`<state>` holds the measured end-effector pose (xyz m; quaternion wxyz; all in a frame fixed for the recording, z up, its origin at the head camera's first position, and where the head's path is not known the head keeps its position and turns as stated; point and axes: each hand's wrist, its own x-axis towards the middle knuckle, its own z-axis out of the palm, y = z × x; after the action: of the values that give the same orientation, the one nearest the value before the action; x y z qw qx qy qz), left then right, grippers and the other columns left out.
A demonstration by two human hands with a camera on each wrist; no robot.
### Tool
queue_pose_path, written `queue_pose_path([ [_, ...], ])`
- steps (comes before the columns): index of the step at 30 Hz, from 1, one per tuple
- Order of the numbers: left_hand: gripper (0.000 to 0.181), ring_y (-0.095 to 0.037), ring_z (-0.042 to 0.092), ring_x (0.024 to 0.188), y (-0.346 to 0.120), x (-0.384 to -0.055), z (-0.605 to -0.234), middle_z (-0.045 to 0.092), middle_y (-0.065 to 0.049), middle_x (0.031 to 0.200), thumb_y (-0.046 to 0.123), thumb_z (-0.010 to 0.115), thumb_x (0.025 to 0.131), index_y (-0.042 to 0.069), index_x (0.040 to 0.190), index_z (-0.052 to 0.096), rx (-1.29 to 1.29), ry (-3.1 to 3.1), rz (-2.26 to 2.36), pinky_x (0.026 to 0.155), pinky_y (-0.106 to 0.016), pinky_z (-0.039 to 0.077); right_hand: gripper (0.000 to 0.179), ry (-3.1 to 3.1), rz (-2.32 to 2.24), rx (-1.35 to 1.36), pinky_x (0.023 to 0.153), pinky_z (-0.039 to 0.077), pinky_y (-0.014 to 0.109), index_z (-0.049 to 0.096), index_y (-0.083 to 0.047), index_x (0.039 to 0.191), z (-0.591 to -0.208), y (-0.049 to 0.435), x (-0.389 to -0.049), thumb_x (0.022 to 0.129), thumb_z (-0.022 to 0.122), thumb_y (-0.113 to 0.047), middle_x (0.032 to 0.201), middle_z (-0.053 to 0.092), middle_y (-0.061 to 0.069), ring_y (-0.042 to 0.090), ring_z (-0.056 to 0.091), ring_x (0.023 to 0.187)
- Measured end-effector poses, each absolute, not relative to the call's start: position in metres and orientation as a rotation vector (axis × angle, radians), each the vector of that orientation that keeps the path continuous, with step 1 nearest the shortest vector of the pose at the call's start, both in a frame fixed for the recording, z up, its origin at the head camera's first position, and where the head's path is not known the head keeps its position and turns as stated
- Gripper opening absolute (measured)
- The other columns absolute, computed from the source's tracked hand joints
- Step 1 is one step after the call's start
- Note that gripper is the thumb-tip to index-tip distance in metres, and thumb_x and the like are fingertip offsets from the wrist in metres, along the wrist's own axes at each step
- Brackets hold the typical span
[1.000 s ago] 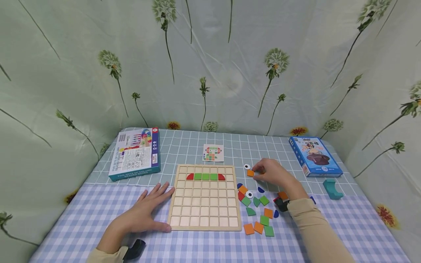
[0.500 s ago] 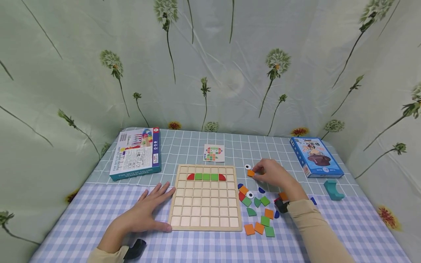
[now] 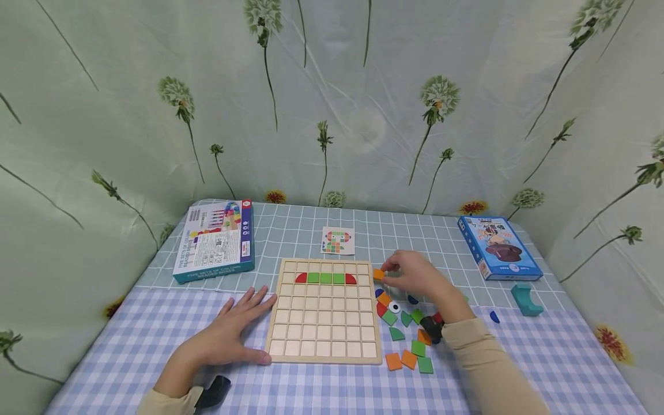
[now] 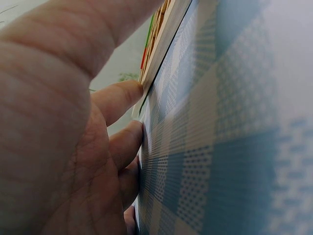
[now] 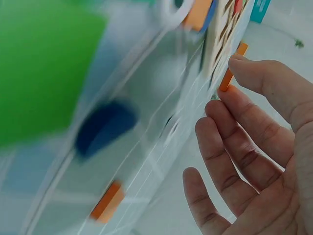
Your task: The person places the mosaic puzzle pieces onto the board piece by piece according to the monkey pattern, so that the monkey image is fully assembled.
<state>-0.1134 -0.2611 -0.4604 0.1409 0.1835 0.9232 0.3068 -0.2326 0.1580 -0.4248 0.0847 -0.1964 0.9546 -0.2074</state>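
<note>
My right hand (image 3: 415, 275) pinches an orange square tile (image 3: 379, 274) between thumb and forefinger, just off the right edge of the wooden grid board (image 3: 315, 360). In the right wrist view the orange tile stands on edge in the pinch, the other fingers loosely bent. The board's second row bears three green square tiles (image 3: 325, 278) between a red quarter-round tile (image 3: 301, 279) and another red tile (image 3: 350, 279). Spread flat on the checked cloth, my left hand (image 3: 228, 331) has its thumb and forefinger tips at the board's left edge.
Loose green, orange, red and blue tiles (image 3: 408, 359) and a round eye tile (image 3: 394, 307) lie right of the board. A small pattern card (image 3: 338, 240) lies behind it. Boxes stand at back left (image 3: 215, 242) and back right (image 3: 499, 248), near a teal curved block (image 3: 526, 300).
My right hand has picked up the orange tile from the cloth and moved left with it, toward the board's right edge. The left hand stays in place.
</note>
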Motion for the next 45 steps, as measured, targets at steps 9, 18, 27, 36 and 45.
queue_pose_path([
  [9, 0.118, -0.050, 0.008, 0.167, -0.262, -0.114, -0.461, 0.022, -0.014, 0.180, 0.062, 0.093, 0.072, 0.024, 0.169, 0.038, 0.527, 2.672, 0.879, 0.125, -0.081, -0.002, 0.018, 2.817, -0.650, -0.787, 0.089, 0.064, 0.038, 0.081, -0.008, 0.106, -0.419, 0.119, -0.224, 0.094, 0.083, -0.020, 0.103, 0.076, 0.002, 0.017, 0.072, 0.096],
  [18, 0.117, -0.050, 0.008, 0.166, -0.262, -0.113, -0.460, 0.023, -0.014, 0.180, 0.062, 0.093, 0.072, 0.025, 0.169, 0.038, 0.522, 2.667, 0.885, 0.124, -0.082, -0.002, 0.019, 2.770, -0.635, -0.925, 0.078, 0.059, 0.028, 0.082, -0.009, 0.107, -0.419, 0.074, -0.220, 0.094, 0.084, -0.022, 0.103, 0.075, 0.002, 0.015, 0.065, 0.085],
  [27, 0.117, -0.049, 0.007, 0.167, -0.261, -0.114, -0.460, 0.022, -0.013, 0.180, 0.063, 0.092, 0.073, 0.025, 0.169, 0.037, 0.502, 2.661, 0.872, 0.125, -0.081, -0.002, 0.018, 2.726, -0.609, -1.028, 0.086, 0.061, 0.033, 0.082, -0.009, 0.109, -0.420, 0.038, -0.220, 0.096, 0.082, -0.021, 0.105, 0.076, 0.002, 0.014, 0.069, 0.093],
  [36, 0.117, -0.050, 0.008, 0.167, -0.260, -0.113, -0.458, 0.023, -0.014, 0.180, 0.062, 0.093, 0.073, 0.024, 0.169, 0.038, 0.525, 2.668, 0.877, 0.124, -0.082, -0.001, 0.017, 2.721, -0.570, -1.040, 0.077, 0.055, 0.025, 0.083, -0.010, 0.106, -0.422, 0.018, -0.218, 0.096, 0.082, -0.023, 0.104, 0.074, 0.002, 0.010, 0.062, 0.085],
  [45, 0.117, -0.051, 0.008, 0.166, -0.261, -0.114, -0.459, 0.023, -0.014, 0.180, 0.062, 0.093, 0.073, 0.025, 0.169, 0.038, 0.520, 2.670, 0.870, 0.124, -0.082, -0.002, 0.022, 2.742, -0.545, -1.005, 0.082, 0.057, 0.025, 0.083, -0.012, 0.112, -0.428, 0.009, -0.218, 0.096, 0.082, -0.027, 0.108, 0.075, 0.000, 0.010, 0.064, 0.089],
])
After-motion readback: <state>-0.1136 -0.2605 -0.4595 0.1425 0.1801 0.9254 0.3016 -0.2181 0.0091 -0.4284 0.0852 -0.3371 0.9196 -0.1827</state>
